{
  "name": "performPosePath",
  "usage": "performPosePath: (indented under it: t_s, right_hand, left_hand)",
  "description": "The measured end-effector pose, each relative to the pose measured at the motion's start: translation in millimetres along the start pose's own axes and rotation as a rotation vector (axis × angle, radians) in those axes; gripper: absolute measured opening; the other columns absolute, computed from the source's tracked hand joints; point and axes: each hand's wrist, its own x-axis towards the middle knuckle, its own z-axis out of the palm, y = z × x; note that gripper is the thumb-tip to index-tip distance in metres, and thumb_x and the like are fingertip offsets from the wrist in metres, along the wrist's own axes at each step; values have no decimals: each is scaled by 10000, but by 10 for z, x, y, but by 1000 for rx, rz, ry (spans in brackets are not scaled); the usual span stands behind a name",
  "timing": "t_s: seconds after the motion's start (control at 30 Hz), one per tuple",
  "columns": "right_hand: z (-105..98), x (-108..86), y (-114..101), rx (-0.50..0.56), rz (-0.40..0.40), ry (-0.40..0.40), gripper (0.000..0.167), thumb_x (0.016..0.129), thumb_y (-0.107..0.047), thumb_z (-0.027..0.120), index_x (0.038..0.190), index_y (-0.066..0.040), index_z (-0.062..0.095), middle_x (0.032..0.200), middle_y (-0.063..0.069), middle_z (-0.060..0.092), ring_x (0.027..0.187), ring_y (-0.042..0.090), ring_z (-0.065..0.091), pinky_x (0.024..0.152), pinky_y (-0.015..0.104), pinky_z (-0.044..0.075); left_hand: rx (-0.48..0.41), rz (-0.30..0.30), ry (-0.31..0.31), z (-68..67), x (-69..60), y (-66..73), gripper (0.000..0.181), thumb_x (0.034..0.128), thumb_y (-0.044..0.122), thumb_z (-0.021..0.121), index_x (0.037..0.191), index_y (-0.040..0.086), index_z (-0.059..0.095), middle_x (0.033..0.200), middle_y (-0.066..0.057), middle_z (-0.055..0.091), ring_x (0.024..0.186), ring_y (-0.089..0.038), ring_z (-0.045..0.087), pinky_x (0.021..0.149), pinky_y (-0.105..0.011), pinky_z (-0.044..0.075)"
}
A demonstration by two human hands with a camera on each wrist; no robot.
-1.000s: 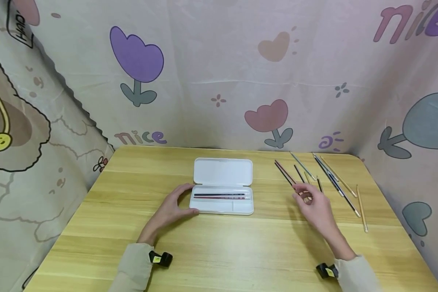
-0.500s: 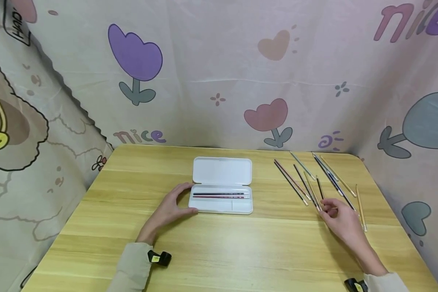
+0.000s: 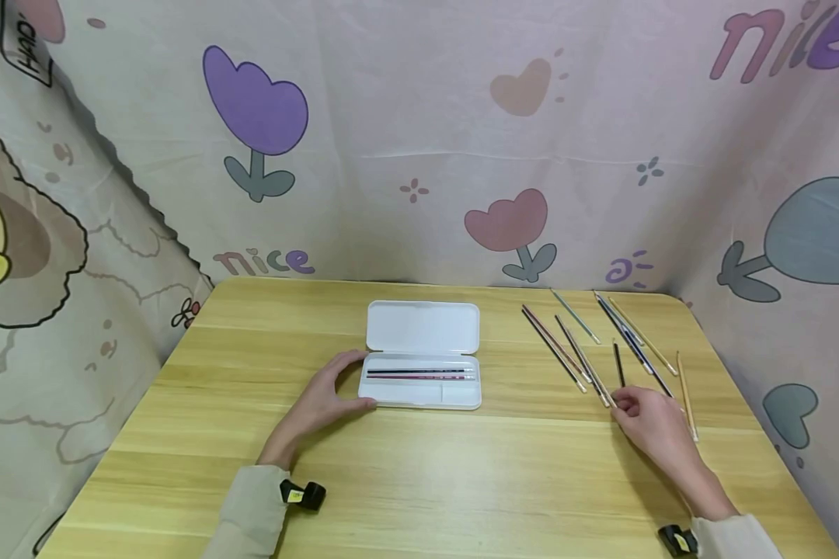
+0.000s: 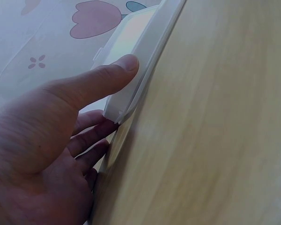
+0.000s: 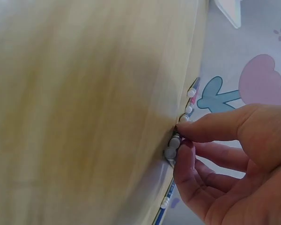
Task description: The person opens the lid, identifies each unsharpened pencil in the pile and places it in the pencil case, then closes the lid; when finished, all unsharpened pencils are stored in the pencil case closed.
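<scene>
This looks like a homely desk corner, though whether it stands in a home or somewhere else cannot be told. Pale cloth (image 3: 377, 93) printed with tulips, hearts and the word "nice" hangs behind and beside a wood-grain tabletop (image 3: 419, 481), while an open white pencil case (image 3: 422, 326) and loose pencils (image 3: 687, 396) suggest a study spot.

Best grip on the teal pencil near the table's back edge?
I'd pinch the teal pencil mid-shaft from above, thumb and finger across its long sides: it's thin, lies flat and slanted, with bare table either side, apart from the other pencils.
</scene>
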Motion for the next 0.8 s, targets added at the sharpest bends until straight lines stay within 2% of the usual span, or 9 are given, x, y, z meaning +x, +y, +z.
performPosePath:
  t_s: [0.17,0.37,0.5,0.67,0.8]
  right_hand:
    - [-7,20,6,-17,4,-17,143,801,6,710,933,50,745,772,59,708,684,215,656,636,433,528]
    - [-21,2,33,4,20,-13,164,773,-9,707,928,25,748,752,5,678,669,152,604,602,325,476]
    - [-27,-3,27,45,12,23,137,795,-13,717,928,-13,749,765,-14,674,679,132,612,600,274,472]
    - [-7,15,-12,98,-41,74,118,831,6,747,937,-44,744,800,-11,692,704,113,638,614,235,503]
    - [31,46,-57,192,-76,83,105,871,9,759,966,-32,743,837,18,716,736,50,621,615,170,497]
  left_hand:
    - [0,5,2,-1,5,-4,887,758,365,925,1495,110,502,1531,-117,484,1453,-371,377,1200,-612,252]
    - [-6,4,-4,4,5,-4,897,754,373,926,1497,106,500,1532,-113,483,1455,-364,376,1205,-600,249]
    - [-3,-1,-1,3,4,-1,903,753,371,927,1502,114,495,1542,-112,473,1461,-366,366,1205,-607,241]
    - [5,3,2,1,6,0,906,749,364,930,1502,107,496,1542,-119,473,1459,-373,367,1202,-612,243]
    - [9,4,0,5,11,-2,900,750,359,931,1498,107,499,1538,-115,478,1459,-367,370,1206,-602,244]
